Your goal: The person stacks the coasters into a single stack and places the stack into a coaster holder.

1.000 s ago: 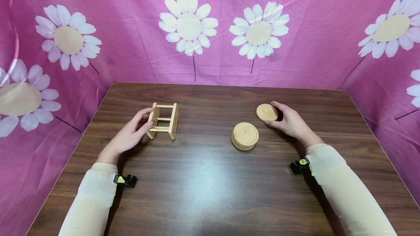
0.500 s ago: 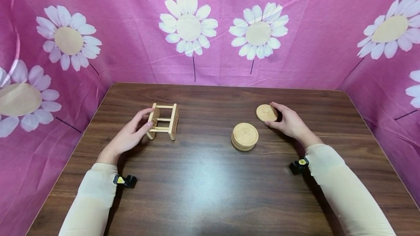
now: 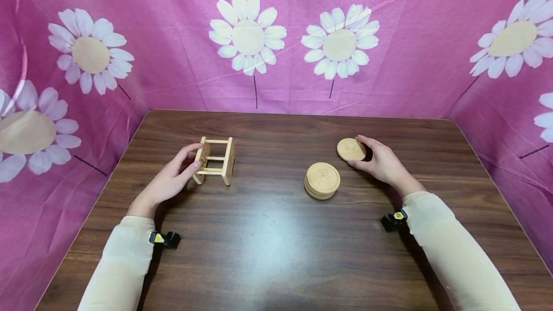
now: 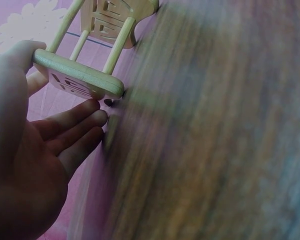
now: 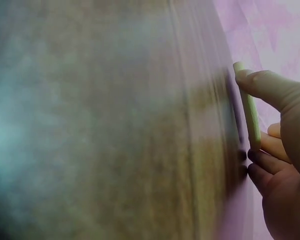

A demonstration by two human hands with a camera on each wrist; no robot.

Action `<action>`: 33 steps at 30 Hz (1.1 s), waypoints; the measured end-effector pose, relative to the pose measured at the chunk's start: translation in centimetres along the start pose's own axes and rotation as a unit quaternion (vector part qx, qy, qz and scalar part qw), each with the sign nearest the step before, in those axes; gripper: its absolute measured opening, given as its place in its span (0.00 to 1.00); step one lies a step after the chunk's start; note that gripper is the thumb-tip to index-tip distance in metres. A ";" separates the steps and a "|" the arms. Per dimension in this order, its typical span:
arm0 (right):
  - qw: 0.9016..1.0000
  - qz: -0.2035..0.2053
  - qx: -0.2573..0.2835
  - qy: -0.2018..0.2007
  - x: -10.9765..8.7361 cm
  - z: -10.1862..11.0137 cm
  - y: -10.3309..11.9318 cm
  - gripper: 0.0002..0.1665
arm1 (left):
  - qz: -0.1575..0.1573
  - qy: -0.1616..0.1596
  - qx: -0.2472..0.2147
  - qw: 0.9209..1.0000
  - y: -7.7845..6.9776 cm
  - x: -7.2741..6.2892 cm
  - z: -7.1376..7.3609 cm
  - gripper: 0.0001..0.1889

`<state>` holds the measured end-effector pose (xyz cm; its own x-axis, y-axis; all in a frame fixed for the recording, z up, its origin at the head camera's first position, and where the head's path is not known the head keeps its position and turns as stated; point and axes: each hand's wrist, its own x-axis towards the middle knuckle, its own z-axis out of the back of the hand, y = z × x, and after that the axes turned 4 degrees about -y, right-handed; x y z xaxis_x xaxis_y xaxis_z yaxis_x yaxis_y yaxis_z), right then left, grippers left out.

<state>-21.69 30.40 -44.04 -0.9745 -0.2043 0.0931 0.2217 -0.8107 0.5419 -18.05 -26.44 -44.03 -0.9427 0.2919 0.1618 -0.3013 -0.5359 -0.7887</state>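
At the left of the table, a small wooden coaster holder [image 3: 208,171] stands with its cut-out side panels joined by round bars. My left hand [image 3: 170,176] holds its left panel, thumb [image 4: 30,50] at the near end and a finger toward the far end. The other fingers show below the panel in the left wrist view. On the right, my right hand [image 3: 382,160] grips a round wooden coaster [image 3: 350,149] by its edge between thumb [image 5: 262,85] and fingers. The right wrist view shows that coaster edge-on, close over the tabletop.
A stack of several round wooden coasters [image 3: 322,179], the top one engraved with a leaf, sits between the hands, nearer the right. The brown wood-grain table [image 3: 268,234] reaches back to a pink cloth [image 3: 173,28] with white daisies.
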 end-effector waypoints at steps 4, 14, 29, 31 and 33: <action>1.000 0.005 0.003 -0.006 -0.3 0.0 0.2 0.47 | 0.000 0.000 0.000 1.000 0.1 0.0 0.0 0.27; 1.000 0.014 0.007 -0.020 -1.0 0.5 1.0 0.46 | 0.002 0.001 0.003 1.000 0.0 0.0 0.0 0.27; 0.998 0.042 0.015 -0.044 -2.1 1.1 2.4 0.44 | 0.003 0.001 0.006 1.000 -0.1 0.0 0.1 0.27; 0.998 0.045 0.018 -0.048 -2.2 1.2 2.5 0.45 | 0.003 0.002 0.006 1.000 -0.1 0.0 0.1 0.27; 0.997 0.048 0.020 -0.051 -2.4 1.3 2.6 0.46 | 0.004 0.002 0.006 1.000 -0.2 0.0 0.1 0.27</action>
<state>-18.83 29.52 -41.75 -0.9480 -0.2206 0.2294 0.3139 -0.7673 0.5593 -17.98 -26.42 -43.78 -0.9446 0.2906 0.1524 -0.2950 -0.5484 -0.7824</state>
